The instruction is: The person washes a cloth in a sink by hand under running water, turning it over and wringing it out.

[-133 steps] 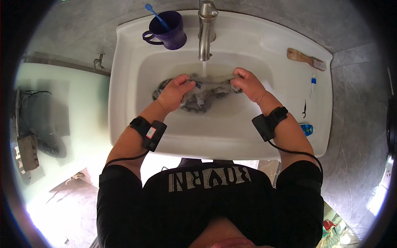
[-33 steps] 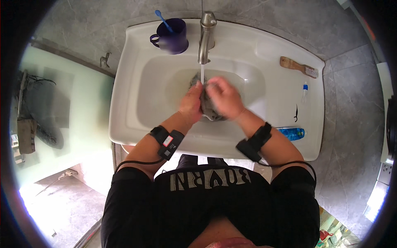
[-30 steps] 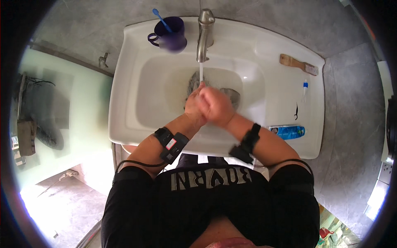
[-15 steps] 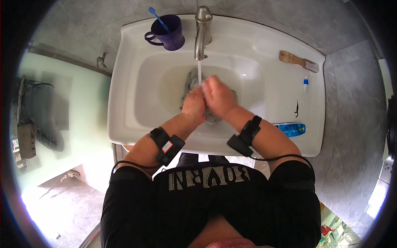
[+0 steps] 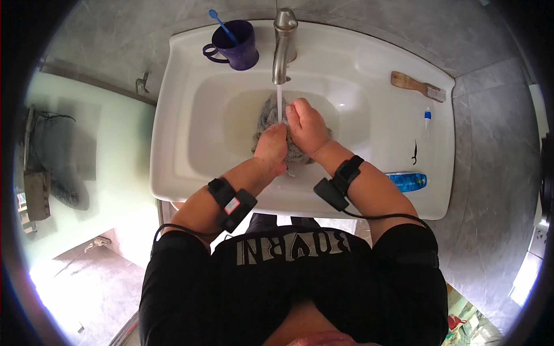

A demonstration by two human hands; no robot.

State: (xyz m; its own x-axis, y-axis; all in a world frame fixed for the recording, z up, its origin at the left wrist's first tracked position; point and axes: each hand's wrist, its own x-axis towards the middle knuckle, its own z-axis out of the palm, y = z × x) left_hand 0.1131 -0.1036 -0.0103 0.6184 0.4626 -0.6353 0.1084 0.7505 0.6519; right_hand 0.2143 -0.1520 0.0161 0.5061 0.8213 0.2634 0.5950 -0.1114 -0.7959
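A grey, wet, fuzzy cloth (image 5: 265, 117) lies bunched in the basin, directly below the tap. Water runs from the metal tap (image 5: 280, 63) in a thin stream (image 5: 280, 101) that falls where my hands meet. My left hand (image 5: 271, 145) is closed on the cloth, its fingertips turned away from view. Beside it, my right hand (image 5: 309, 128) makes a fist around part of the cloth, thumb along the top. The two hands are close together, and what lies between them is mostly hidden.
The white sink (image 5: 199, 130) surrounds the hands. On its rim are a purple mug (image 5: 239, 49) with a blue toothbrush (image 5: 222, 26), a wooden brush (image 5: 411, 82), a small blue-capped tube (image 5: 427, 118), a thin black item (image 5: 414, 153) and a blue tube (image 5: 408, 181).
My right hand, blurred by motion before, has shifted slightly right and down and looks sharper now. My left hand stays nearly in place, and the water still runs.
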